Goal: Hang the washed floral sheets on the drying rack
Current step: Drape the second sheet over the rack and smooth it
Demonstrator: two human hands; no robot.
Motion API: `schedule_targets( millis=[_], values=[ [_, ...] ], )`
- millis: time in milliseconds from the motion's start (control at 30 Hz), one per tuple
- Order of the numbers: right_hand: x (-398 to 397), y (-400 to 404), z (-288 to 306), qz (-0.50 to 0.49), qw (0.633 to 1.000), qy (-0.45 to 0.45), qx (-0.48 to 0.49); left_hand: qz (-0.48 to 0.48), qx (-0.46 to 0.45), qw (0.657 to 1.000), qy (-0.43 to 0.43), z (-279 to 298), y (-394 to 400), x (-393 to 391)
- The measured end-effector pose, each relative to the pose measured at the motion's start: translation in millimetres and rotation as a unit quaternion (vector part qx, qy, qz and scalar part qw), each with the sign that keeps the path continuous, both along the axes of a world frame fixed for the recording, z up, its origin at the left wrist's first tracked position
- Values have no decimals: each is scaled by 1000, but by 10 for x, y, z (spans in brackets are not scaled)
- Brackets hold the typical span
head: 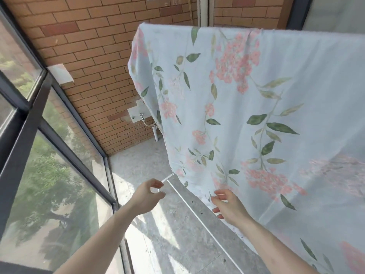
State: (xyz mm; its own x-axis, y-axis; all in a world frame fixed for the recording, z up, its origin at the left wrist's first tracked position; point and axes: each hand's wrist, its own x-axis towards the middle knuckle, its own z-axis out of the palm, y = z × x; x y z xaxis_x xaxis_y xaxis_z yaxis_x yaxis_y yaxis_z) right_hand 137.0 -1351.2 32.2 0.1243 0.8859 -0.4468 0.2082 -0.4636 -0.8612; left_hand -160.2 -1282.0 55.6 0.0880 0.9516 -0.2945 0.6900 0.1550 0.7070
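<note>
Our left hand (147,195) pinches the white rack rod (199,216) at seven o'clock; our right hand (229,206), fingers spread, touches the floral sheet (246,115).

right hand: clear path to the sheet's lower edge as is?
Probably yes. The right hand is already at the lower edge of the floral sheet, fingers spread and nothing between them. The white rack bar runs to its left, out of the way. Actual contact is hard to tell.
</note>
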Motion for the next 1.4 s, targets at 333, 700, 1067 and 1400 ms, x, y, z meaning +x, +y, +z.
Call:
schedule_targets(
  millis=[333,700,1067,1400],
  values=[
    [-268,1183,146,44,998,-17,42,32,22,999,8,235,1245,-202],
    [-808,2573,1494,89,961,-128,226,-17,163,986,-30,1400,3274,-220],
    [-1176,3670,2924,-20,770,-384,509,-37,229,960,-156,2218,4862,-223],
    [-1139,4068,3469,-63,712,-588,379,-38,252,947,-197,2399,5477,-282]
  ],
)
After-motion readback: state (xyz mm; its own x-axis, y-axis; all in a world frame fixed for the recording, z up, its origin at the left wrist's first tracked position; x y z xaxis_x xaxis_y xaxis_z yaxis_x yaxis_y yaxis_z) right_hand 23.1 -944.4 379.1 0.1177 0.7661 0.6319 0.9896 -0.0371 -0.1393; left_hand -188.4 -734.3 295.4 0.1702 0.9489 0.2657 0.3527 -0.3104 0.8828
